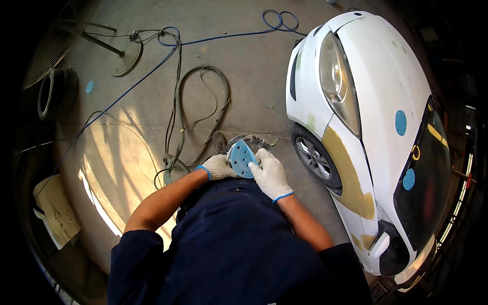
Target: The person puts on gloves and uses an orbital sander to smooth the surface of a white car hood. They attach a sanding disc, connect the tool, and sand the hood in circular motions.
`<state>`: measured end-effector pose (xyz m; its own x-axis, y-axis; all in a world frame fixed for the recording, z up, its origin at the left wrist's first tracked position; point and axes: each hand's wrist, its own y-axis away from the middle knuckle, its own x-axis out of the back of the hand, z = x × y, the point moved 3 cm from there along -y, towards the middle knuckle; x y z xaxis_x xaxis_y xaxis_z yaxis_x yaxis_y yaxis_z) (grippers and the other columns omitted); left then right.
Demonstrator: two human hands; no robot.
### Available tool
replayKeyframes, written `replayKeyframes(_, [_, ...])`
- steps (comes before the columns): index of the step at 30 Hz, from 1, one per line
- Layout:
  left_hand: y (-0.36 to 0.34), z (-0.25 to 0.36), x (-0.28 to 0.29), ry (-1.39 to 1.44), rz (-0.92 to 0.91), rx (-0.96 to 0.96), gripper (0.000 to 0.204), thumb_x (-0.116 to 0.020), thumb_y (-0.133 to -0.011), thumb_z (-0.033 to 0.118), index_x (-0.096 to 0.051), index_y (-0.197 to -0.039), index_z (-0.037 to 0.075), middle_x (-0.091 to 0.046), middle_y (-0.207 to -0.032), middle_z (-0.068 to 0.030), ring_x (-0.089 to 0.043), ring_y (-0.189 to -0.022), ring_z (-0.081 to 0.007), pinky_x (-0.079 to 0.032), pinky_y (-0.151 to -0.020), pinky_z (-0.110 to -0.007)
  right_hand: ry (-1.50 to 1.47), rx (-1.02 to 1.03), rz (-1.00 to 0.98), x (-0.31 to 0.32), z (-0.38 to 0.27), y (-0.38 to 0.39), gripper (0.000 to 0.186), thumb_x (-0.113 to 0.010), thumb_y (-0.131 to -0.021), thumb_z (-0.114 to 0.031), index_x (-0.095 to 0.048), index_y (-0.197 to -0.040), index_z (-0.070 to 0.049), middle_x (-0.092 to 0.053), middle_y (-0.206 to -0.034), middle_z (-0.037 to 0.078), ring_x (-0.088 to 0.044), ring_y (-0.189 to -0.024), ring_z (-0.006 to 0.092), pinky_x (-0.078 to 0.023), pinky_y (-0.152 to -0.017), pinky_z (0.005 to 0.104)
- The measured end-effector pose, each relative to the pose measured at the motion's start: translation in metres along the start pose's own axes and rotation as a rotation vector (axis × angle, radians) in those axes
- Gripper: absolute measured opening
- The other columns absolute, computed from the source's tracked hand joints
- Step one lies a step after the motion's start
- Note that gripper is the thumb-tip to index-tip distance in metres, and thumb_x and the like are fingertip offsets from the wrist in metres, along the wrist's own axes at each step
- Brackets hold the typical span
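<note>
Concrete floor: the floor (254,66) is carrying a car along its right side and cords and hoses toward its far edge.
White car: the car (376,66) is standing with its headlight (336,81) and front wheel (315,155) facing the person's side; a tan patch (345,178) is covering part of the fender above the wheel.
Dark hose: the hose (227,86) is looping on the floor beyond the hands.
Blue hose: the thin hose (223,37) is crossing the floor toward the car's front.
Tyre: the tyre (63,94) is lying near the floor's left edge.
Right hand: the gloved right hand (271,175) is pinching the right edge of a blue sanding disc.
Left hand: the gloved left hand (217,167) is curling at that disc's left edge; whether it is gripping the disc or something behind it, I cannot tell.
Held disc: the perforated blue sanding disc (242,156) is sitting between the hands, before the person's waist.
Loose discs: one blue disc (400,123) is resting on the bonnet near its windscreen edge, another (408,179) on the windscreen, a third (89,87) on the floor beside the tyre.
</note>
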<state>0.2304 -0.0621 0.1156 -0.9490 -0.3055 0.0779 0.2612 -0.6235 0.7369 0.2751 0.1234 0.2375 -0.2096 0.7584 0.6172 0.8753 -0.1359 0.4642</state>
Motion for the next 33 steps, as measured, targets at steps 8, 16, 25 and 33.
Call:
replayKeyframes(8, [-0.007,-0.008,0.0,0.042,0.023,0.019,0.053,-0.088,-0.077,0.041,-0.075,-0.116,0.006,-0.078,-0.109,-0.0106,-0.07,-0.099,-0.0207,-0.052,-0.094,-0.036,0.111,-0.059,-0.137,0.001,0.047,-0.019,0.027,-0.065,-0.094,-0.025,-0.062,-0.107,-0.002,-0.07,-0.098,0.025,-0.068,-0.098,0.0445,-0.053,-0.085,0.053])
replayKeyframes(16, [-0.02,-0.016,0.004,-0.007,0.067,0.049,0.062,-0.078,-0.077,0.058,-0.076,-0.115,0.01,-0.075,-0.112,-0.0195,-0.071,-0.101,-0.0369,-0.053,-0.091,-0.043,0.231,0.19,-0.112,-0.001,-0.012,0.002,0.029,-0.062,-0.097,-0.031,-0.063,-0.095,-0.002,-0.069,-0.084,0.022,-0.067,-0.083,0.0438,-0.052,-0.075,0.0547])
replayKeyframes(25, [-0.049,-0.06,0.003,0.35,0.115,0.246,0.035,-0.081,-0.083,0.034,-0.075,-0.098,0.004,-0.067,-0.074,-0.0071,-0.061,-0.056,-0.0155,-0.05,-0.053,-0.033,0.064,0.097,0.221,0.063,-0.021,-0.024,0.039,-0.051,-0.105,-0.037,-0.062,-0.104,0.001,-0.069,-0.081,0.027,-0.068,-0.08,0.0479,-0.053,-0.073,0.0562])
replayKeyframes(33, [-0.026,-0.102,0.003,0.503,0.199,0.369,0.028,-0.084,-0.082,0.029,-0.073,-0.093,0.004,-0.064,-0.07,-0.0045,-0.057,-0.053,-0.0156,-0.046,-0.05,-0.032,-0.221,-0.269,0.289,0.068,0.178,0.04,0.039,-0.065,-0.095,-0.023,-0.064,-0.122,0.004,-0.07,-0.11,0.031,-0.067,-0.104,0.0473,-0.052,-0.092,0.0509])
